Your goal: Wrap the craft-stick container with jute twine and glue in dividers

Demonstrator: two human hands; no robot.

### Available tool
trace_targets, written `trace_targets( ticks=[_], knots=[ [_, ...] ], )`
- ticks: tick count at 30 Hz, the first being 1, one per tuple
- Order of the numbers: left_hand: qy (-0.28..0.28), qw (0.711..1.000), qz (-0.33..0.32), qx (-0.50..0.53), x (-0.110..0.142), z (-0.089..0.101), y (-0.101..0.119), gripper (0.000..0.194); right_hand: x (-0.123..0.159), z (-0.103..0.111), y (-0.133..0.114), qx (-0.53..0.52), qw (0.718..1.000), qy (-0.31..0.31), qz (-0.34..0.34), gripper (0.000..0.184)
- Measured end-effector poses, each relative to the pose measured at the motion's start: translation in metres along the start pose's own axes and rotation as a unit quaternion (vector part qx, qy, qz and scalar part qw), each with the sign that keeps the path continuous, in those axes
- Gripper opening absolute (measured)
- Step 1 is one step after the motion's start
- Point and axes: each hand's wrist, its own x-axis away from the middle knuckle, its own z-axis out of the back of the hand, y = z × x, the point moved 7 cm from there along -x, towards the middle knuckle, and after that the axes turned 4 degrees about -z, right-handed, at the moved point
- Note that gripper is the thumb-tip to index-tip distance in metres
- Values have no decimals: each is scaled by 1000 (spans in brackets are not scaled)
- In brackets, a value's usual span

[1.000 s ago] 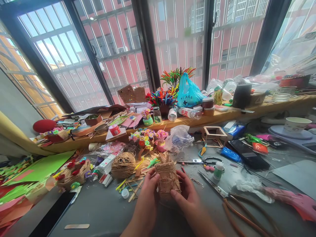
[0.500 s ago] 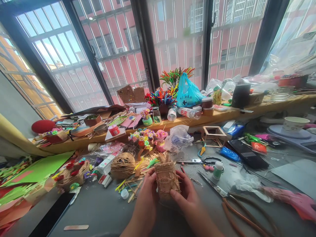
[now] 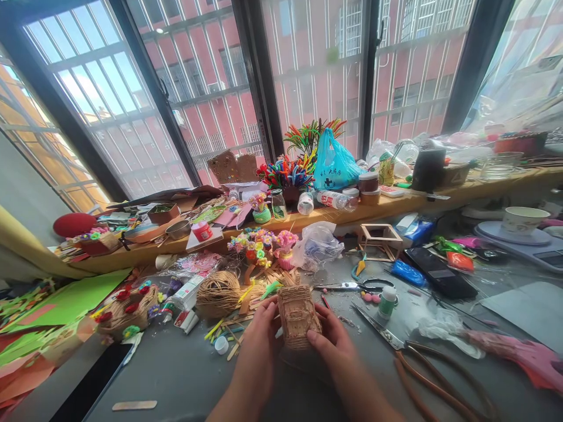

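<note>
Between my two hands is a small brown box-like craft piece [image 3: 299,316], wrapped with rows of twine at its top and bottom ends. My left hand [image 3: 263,334] grips its left side, with the fingertips partly hidden behind it. On the other side, my right hand [image 3: 333,337] holds the right edge, its thumb pressed on the lower right front. Just left of the piece lie a ball of twine [image 3: 219,293] and scattered wooden sticks [image 3: 233,349]. A white bottle cap [image 3: 221,345] sits near my left hand.
Large scissors [image 3: 398,346] with brown handles lie to the right, beside a small glue bottle [image 3: 387,302]. Smaller scissors [image 3: 347,286] rest behind the hands. A phone [image 3: 90,384] is at lower left, near a single wooden stick [image 3: 134,405]. Crowded jars and bags line the sill [image 3: 281,225].
The craft piece has tipped, so its front face shows more fully and the twine loops at its top are out of sight. Both hands still hold it.
</note>
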Motion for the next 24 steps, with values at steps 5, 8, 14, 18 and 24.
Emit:
trace_targets(
  ticks=[5,8,14,18,24],
  knots=[
    [-21,999,30,34,-6,-4,-2,47,-3,-5,11,-68,996,-31,-55,57],
    [-84,991,85,58,0,-14,-4,62,-2,-12,14,-75,993,-63,-71,55],
    [-110,989,100,26,5,2,8,52,1,-21,12,-10,993,-96,-65,70],
    [-52,999,3,-8,-4,17,28,57,-1,-12,7,65,996,-63,-25,66],
    [-11,968,-192,-163,-6,15,68,70,-15,29,-16,152,982,103,38,47]
  ],
)
